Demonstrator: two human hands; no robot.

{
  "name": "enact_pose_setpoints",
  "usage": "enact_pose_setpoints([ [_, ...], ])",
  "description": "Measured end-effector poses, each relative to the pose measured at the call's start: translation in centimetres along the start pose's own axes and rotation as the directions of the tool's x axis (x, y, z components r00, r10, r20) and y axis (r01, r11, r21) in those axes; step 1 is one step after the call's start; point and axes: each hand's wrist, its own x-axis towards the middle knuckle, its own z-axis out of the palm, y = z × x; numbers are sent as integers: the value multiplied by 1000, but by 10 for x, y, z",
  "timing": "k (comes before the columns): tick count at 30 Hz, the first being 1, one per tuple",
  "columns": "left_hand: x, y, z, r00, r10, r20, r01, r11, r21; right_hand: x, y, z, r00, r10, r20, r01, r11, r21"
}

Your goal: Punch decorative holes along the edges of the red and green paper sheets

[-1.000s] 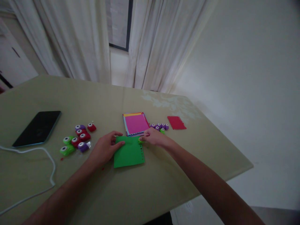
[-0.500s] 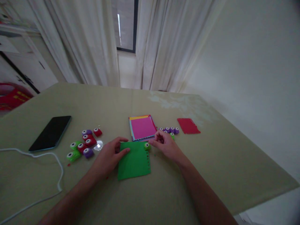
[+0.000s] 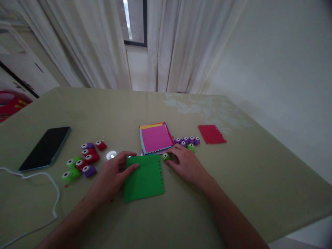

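My left hand (image 3: pixel 110 173) grips a square of green paper (image 3: pixel 144 180) by its upper left side, thumb on top and some fingers hidden behind. Small holes run down the paper's right edge. Just beyond the upper right corner of the sheet, my right hand (image 3: pixel 185 160) has thumb and fingers around a small green craft punch (image 3: pixel 166 156) with an eye-like top. Behind that hand stand several purple punches (image 3: pixel 185 139) and another green punch (image 3: pixel 190 147). A stack of coloured paper (image 3: pixel 157 138), pink on top, lies beyond the green sheet.
Several red, green and purple punches (image 3: pixel 89 171) cluster at left, beside a shiny clear round piece (image 3: pixel 111 155). Farther left are a black phone (image 3: pixel 45 148) and a white cable (image 3: pixel 55 193). A red paper square (image 3: pixel 211 134) lies at right. Tiny paper bits dot the tabletop.
The green punch has come off the paper's top right corner, and my right fingers have closed around it. The view has shifted slightly. My left hand still holds the green paper.
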Motion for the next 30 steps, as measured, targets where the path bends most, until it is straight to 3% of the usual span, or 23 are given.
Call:
enact_pose_setpoints([
  [4,-2,2,0,1000,-16,4,16,999,-32,0,-1,-1,998,65,-23,-66,997,-45],
  [10,-5,14,0,1000,-27,0,27,989,-143,0,-4,1,997,70,-37,-72,997,-37],
  [19,-17,18,1,997,-75,-33,63,961,-268,-1,1,2,967,220,-130,-239,959,-154],
  [26,-22,20,9,994,-105,-43,80,919,-386,-2,0,0,967,228,-115,-238,968,-82],
  [30,-23,22,9,991,-119,-56,86,910,-405,-2,-2,-6,969,193,-154,-176,977,118],
])
